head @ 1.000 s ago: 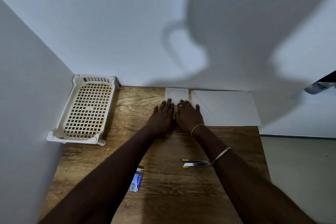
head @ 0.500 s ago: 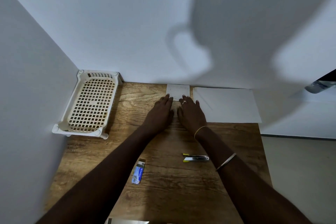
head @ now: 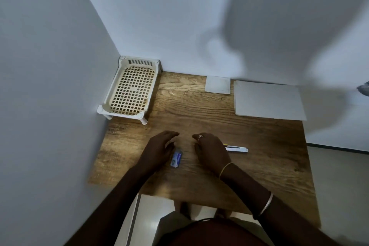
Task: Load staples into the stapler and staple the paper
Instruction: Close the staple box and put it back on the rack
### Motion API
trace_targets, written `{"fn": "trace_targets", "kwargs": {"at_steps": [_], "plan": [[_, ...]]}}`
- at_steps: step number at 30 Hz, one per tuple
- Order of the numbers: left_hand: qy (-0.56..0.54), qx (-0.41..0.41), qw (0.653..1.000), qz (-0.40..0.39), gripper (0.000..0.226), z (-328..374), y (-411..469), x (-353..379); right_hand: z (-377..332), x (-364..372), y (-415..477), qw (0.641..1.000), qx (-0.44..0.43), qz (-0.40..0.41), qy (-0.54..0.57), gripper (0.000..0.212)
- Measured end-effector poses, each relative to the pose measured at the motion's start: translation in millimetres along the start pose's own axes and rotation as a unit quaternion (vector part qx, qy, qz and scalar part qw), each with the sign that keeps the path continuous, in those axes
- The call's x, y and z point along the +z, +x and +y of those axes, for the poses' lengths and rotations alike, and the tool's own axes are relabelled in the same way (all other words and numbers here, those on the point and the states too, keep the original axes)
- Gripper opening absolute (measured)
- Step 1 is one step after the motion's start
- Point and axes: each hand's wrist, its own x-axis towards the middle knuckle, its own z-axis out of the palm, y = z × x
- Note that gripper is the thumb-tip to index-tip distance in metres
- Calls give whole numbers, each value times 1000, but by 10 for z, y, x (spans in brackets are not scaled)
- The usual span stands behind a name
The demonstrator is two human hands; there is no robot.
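Note:
A small blue and white staple box [head: 176, 158] lies on the wooden table [head: 259, 146] near its front. My left hand [head: 159, 151] hovers just left of the box, fingers apart and holding nothing. My right hand [head: 211, 151] is to the right of the box, also open and empty. Just behind my right hand lies a slim white stapler [head: 237, 149] with yellow tips, partly hidden by the hand. A small folded white paper [head: 217, 84] rests at the table's back edge by the wall. A larger white sheet [head: 268, 100] lies to its right.
A cream plastic lattice tray [head: 130, 90] on short legs stands in the back left corner against the walls. Walls close the table at the left and back. The table's right edge drops to a pale floor [head: 339, 185].
Both hands have pulled back from the folded paper at the wall to the table's front, beside the staple box and stapler. The camera view has tilted further down.

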Motion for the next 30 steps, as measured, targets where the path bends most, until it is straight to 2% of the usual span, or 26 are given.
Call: {"fn": "trace_targets", "kwargs": {"at_steps": [6,10,30], "plan": [[20,-48,993,-107,67,-192,-357,96,-202,316,-271,996,50,-30,62,30],[15,-56,990,-129,81,-263,-403,171,-308,414,-340,994,71,-29,73,21],[32,-19,993,-115,71,-374,-334,264,-459,513,-261,985,125,-13,116,16]]}}
